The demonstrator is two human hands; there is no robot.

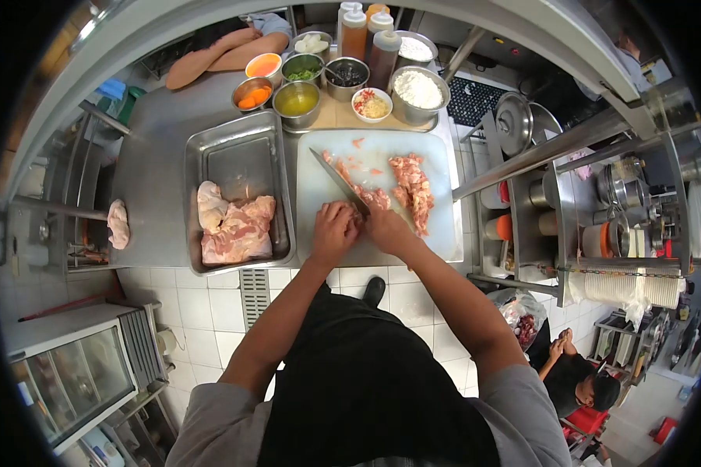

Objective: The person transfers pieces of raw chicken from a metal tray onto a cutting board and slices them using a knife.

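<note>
While the knife [336,179] is held by the right hand [387,231] near the centre of the frame, its blade is pointed toward the upper left across the white board [436,163]. The fingers of that hand are closed around the handle, which is hidden by them. Just beside it, the left hand [337,231] is set at the lower edge of the board, its fingers curled and bunched close to the blade; whether meat is gripped under them cannot be told.

Cut meat [370,198] is laid along the blade's right side, and a longer heap [414,191] is spread on the right of the board. Small scraps are scattered near the board's upper edge.

To the left of the board, a metal tray [241,156] is placed, its lower part filled by raw chicken [237,229]. Another piece [118,225] is left on the metal table [152,171], at its left edge.

Above the board, at the top centre, bowls of white powder [418,89], yellow liquid [297,100] and chopped greens [302,68] are grouped around sauce bottles [354,35]. Folded arms [226,54] are rested on the table at upper left, and a seated person [580,381] is seen at lower right.
</note>
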